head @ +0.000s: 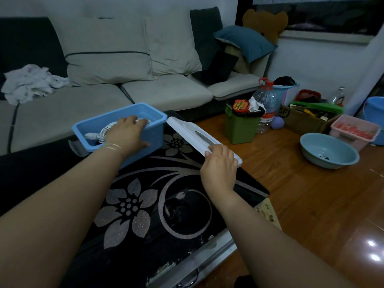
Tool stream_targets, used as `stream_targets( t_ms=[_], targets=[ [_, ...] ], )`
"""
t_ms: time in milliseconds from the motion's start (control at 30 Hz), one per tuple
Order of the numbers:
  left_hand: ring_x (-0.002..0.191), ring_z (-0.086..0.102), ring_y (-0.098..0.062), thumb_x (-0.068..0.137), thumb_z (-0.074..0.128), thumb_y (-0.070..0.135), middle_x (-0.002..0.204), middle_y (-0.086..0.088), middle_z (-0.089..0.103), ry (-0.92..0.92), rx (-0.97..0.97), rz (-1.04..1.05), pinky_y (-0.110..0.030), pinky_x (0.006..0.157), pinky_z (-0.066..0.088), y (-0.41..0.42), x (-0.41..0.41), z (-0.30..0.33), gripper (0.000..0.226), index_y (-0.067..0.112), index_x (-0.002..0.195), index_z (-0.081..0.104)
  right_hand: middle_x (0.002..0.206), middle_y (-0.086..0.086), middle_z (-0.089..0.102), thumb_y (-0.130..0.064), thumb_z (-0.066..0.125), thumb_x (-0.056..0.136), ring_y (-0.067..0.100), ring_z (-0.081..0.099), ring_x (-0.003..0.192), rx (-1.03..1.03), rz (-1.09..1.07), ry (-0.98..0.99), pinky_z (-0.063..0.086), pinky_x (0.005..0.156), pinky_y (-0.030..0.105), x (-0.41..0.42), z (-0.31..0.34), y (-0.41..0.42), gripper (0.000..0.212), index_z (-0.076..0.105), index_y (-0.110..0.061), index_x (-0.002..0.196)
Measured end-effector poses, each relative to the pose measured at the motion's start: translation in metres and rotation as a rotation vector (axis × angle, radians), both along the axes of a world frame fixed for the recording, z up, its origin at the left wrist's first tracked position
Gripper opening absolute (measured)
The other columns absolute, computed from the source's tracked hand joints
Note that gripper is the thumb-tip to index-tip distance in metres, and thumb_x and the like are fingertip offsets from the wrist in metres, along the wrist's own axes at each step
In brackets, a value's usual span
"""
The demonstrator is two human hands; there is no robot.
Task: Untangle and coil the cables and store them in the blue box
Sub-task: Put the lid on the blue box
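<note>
The blue box (154, 132) stands on the black flower-patterned table (145, 204), near its far edge. White coiled cables (105, 129) lie inside it, partly hidden by my arm. My left hand (126, 134) grips the box's near wall, fingers inside over the rim and thumb on the outside. To the right of the box lies its white lid (187, 129), tilted with one end raised. My right hand (220, 165) grips the lid's near end, fingers curled over its edge.
A beige sofa (166, 92) with crumpled white cloth (31, 82) runs behind the table. On the wooden floor to the right stand a green bin (241, 129), a water bottle (267, 100), a teal bowl (329, 151), a pink basket (353, 129) and a cardboard box (305, 119).
</note>
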State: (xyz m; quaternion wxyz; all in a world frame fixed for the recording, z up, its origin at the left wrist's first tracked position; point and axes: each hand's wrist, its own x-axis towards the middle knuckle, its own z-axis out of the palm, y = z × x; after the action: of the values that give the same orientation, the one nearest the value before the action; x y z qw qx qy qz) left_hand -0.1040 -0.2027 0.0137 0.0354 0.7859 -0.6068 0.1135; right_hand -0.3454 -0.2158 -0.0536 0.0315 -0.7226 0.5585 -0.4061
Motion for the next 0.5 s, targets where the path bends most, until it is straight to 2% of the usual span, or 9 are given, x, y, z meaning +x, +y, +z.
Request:
stream_targets(
  t_ms=[100, 200, 333, 433, 500],
  targets=[
    [0.111, 0.049, -0.038, 0.091, 0.056, 0.015, 0.125, -0.017, 0.056, -0.049, -0.091, -0.016, -0.045, 0.091, 0.041, 0.005, 0.005, -0.001, 0.045, 0.018, 0.135, 0.051, 0.109, 0.006, 0.060, -0.016, 0.047, 0.097, 0.025, 0.051, 0.104, 0.006, -0.019, -0.076, 0.034, 0.087, 0.035, -0.001, 0.005, 0.000, 0.019, 0.059, -0.010, 0.110],
    [0.099, 0.059, -0.038, 0.088, 0.056, 0.009, 0.111, -0.018, 0.065, -0.098, -0.183, -0.059, -0.044, 0.080, 0.045, 0.016, 0.001, -0.005, 0.037, 0.013, 0.124, 0.059, 0.112, 0.004, 0.059, -0.016, 0.047, 0.097, 0.023, 0.050, 0.107, -0.021, -0.012, -0.178, 0.035, 0.094, 0.035, -0.003, 0.012, 0.001, 0.020, 0.058, -0.012, 0.113],
    [0.072, 0.065, -0.040, 0.067, 0.072, -0.003, 0.088, -0.023, 0.070, -0.110, -0.290, -0.222, -0.042, 0.061, 0.052, 0.033, -0.006, -0.012, 0.039, 0.004, 0.105, 0.067, 0.116, -0.003, 0.060, -0.019, 0.044, 0.095, 0.017, 0.049, 0.112, -0.112, 0.084, -0.290, 0.030, 0.100, 0.033, 0.001, 0.021, 0.003, 0.024, 0.059, -0.016, 0.114],
    [0.061, 0.066, -0.035, 0.065, 0.077, -0.001, 0.080, -0.018, 0.071, -0.156, -0.371, -0.387, -0.035, 0.049, 0.051, 0.046, -0.011, -0.018, 0.038, 0.003, 0.101, 0.067, 0.118, -0.008, 0.060, -0.022, 0.041, 0.096, 0.014, 0.048, 0.115, -0.128, 0.145, -0.318, 0.031, 0.104, 0.037, 0.007, 0.023, 0.004, 0.027, 0.060, -0.020, 0.115],
    [0.066, 0.067, -0.032, 0.080, 0.063, 0.015, 0.086, -0.014, 0.072, -0.161, -0.384, -0.491, -0.034, 0.048, 0.050, 0.053, -0.016, -0.021, 0.027, 0.007, 0.106, 0.064, 0.118, -0.007, 0.060, -0.025, 0.038, 0.097, 0.015, 0.048, 0.114, -0.141, 0.207, -0.320, 0.034, 0.102, 0.038, 0.010, 0.022, 0.004, 0.030, 0.061, -0.020, 0.115]
  ],
)
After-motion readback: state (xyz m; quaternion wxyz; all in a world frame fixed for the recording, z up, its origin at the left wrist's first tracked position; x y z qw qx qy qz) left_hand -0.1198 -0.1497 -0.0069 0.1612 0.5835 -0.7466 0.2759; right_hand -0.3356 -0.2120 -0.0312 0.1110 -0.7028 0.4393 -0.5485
